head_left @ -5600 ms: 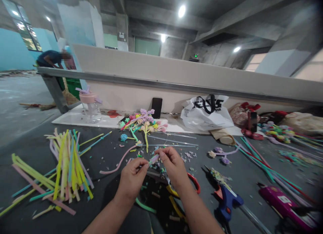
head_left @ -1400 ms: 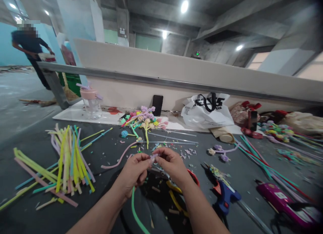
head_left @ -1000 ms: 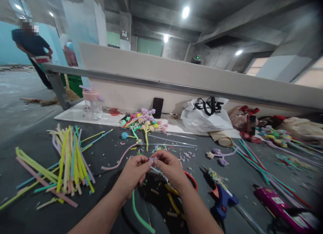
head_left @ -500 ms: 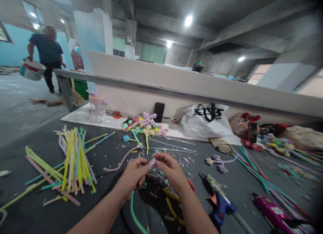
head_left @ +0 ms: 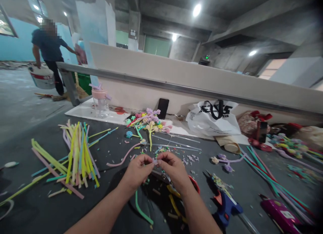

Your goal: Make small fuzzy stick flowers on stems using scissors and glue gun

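Observation:
My left hand point(head_left: 137, 171) and my right hand point(head_left: 173, 170) meet over the dark floor mat point(head_left: 35, 207). Both pinch a small pale lilac pipe-cleaner piece point(head_left: 154, 162) between their fingertips. A green pipe cleaner point(head_left: 141, 208) hangs down from under my left hand. Beneath my right hand lie scissors with red and yellow handles point(head_left: 194, 185). A bunch of finished pipe-cleaner flowers point(head_left: 148, 121) lies just beyond my hands. A curved pink pipe cleaner point(head_left: 123, 156) lies to their left.
A heap of coloured pipe cleaners point(head_left: 75, 153) lies left. A blue glue gun point(head_left: 227, 203) and a purple one point(head_left: 280, 213) lie right. A white bag point(head_left: 214, 121), a phone point(head_left: 163, 108) and a jar point(head_left: 101, 101) stand by the low wall. A person with a bucket point(head_left: 46, 49) walks far left.
My hands stayed together, twisting the lilac piece, and the green pipe cleaner came to hang under my left hand. The view shifted right. The person at the far left picked up a bucket.

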The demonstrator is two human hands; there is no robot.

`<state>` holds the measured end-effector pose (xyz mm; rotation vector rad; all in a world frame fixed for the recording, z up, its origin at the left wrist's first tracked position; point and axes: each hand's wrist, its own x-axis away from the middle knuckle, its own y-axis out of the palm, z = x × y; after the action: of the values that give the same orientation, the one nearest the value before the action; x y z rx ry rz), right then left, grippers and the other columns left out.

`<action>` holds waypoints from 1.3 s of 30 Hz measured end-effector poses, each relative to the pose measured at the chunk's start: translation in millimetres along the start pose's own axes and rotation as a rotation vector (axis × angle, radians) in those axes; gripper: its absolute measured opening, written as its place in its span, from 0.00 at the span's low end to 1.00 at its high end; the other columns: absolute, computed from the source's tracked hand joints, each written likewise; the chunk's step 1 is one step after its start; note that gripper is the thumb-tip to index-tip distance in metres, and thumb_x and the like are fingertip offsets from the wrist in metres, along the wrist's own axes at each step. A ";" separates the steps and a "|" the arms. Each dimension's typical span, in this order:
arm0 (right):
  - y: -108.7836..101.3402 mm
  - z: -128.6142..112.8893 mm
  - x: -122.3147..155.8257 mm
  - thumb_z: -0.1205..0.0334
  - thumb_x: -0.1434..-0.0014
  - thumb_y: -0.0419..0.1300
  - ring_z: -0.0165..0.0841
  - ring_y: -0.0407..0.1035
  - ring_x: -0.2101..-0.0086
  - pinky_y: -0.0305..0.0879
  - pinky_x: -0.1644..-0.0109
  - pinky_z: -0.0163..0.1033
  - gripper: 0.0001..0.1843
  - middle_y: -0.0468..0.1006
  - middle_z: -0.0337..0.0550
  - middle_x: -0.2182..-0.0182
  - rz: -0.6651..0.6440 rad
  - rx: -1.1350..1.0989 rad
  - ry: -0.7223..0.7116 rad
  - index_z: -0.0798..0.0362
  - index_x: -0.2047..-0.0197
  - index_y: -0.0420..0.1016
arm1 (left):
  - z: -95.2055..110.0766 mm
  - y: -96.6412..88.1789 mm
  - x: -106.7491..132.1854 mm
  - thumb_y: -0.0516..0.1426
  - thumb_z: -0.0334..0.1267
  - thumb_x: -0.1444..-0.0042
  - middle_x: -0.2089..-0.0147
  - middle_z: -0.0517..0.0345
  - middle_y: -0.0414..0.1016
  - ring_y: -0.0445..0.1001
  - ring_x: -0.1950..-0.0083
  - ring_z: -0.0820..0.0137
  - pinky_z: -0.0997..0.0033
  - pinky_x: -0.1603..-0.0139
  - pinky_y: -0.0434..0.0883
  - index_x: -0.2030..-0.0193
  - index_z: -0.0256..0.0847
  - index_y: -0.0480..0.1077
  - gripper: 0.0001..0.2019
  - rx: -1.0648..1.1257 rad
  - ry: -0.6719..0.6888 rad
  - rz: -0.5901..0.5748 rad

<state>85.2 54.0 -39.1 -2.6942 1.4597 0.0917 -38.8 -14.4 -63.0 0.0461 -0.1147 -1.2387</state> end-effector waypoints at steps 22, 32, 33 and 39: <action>-8.7 -2.0 3.2 0.66 0.53 0.60 0.31 0.63 0.68 0.60 0.63 0.35 0.04 0.69 0.39 0.71 0.015 0.126 -0.178 0.53 0.70 0.70 | 9.1 -6.8 10.1 0.52 0.52 0.48 0.81 0.64 0.65 0.57 0.89 0.83 0.85 0.91 0.49 0.70 0.38 0.64 0.17 0.326 -0.289 -0.358; -3.5 -17.5 12.5 0.61 0.50 0.61 0.32 0.66 0.67 0.62 0.62 0.37 0.16 0.71 0.43 0.62 -0.087 -0.129 -0.139 0.49 0.56 0.67 | 44.0 -9.9 23.4 0.55 0.41 0.47 0.82 0.64 0.66 0.60 0.87 0.80 0.84 0.90 0.53 0.70 0.39 0.66 0.08 0.519 -0.148 -0.355; -0.3 -17.0 13.1 0.60 0.50 0.61 0.32 0.66 0.67 0.62 0.61 0.37 0.14 0.72 0.42 0.64 -0.123 -0.136 -0.118 0.50 0.58 0.68 | 48.2 -10.8 24.7 0.56 0.40 0.47 0.82 0.63 0.67 0.62 0.85 0.79 0.83 0.87 0.57 0.70 0.38 0.66 0.07 0.561 -0.113 -0.346; 28.0 -8.0 21.6 0.51 0.47 0.58 0.30 0.64 0.69 0.58 0.65 0.34 0.13 0.71 0.39 0.72 -0.454 -0.053 -0.036 0.53 0.65 0.69 | 57.6 -18.7 22.9 0.59 0.34 0.51 0.72 0.57 0.76 0.74 0.69 0.71 0.73 0.67 0.70 0.72 0.38 0.67 0.04 0.763 0.012 -0.199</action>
<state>73.6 20.0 -34.1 -2.9702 0.8146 0.1505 -55.5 -40.6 -6.2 0.7400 -0.5792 -1.3312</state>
